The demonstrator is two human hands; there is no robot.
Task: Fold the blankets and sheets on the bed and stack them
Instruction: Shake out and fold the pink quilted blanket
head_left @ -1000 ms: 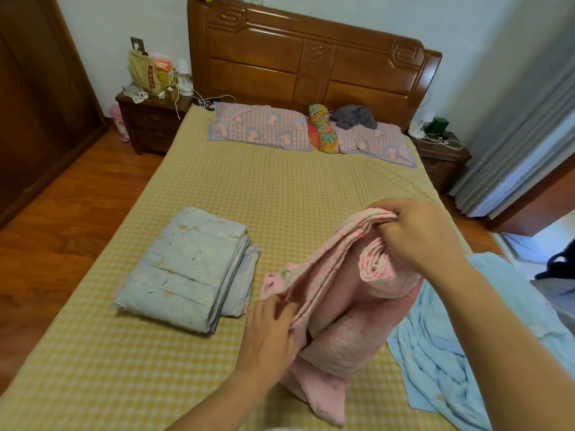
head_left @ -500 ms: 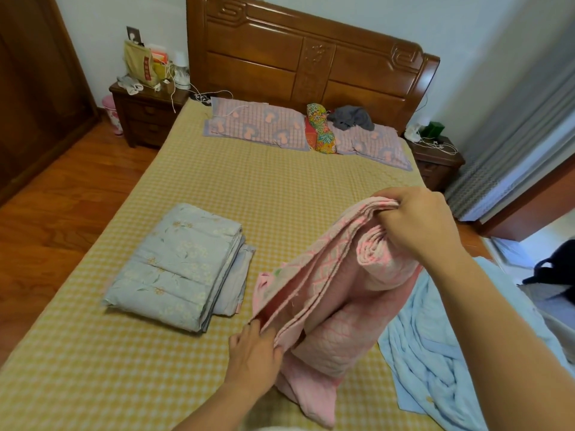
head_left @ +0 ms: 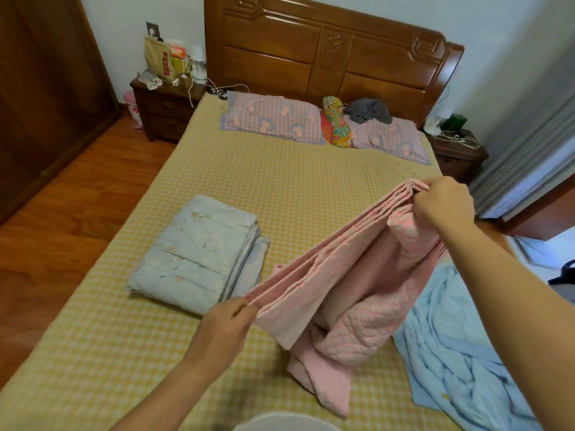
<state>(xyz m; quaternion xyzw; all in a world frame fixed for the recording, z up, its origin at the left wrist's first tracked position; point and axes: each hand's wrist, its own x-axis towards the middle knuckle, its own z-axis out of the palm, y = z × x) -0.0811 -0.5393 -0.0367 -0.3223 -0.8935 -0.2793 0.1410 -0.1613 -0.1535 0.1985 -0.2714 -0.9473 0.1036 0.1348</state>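
Observation:
A pink quilted blanket [head_left: 351, 290] hangs over the bed [head_left: 280, 188], its layered upper edge stretched taut between my hands. My left hand [head_left: 225, 329] pinches the lower left end of that edge. My right hand [head_left: 443, 203] grips the raised right end, higher and farther back. The rest of the pink blanket sags onto the yellow checked sheet. A folded pale grey floral blanket [head_left: 199, 253] lies on the bed to the left. A crumpled light blue sheet [head_left: 460, 346] lies at the right edge.
Two pink pillows [head_left: 273, 118], a colourful bolster [head_left: 336, 122] and a grey cloth [head_left: 368, 110] lie by the wooden headboard [head_left: 329, 54]. Nightstands [head_left: 165, 107] flank the bed. Wooden floor and a wardrobe [head_left: 40, 88] are at the left, curtains [head_left: 529, 169] at the right.
My hands have moved apart: the left slid down and left along the pink blanket's edge, the right rose to the right. The edge is now drawn straight and taut.

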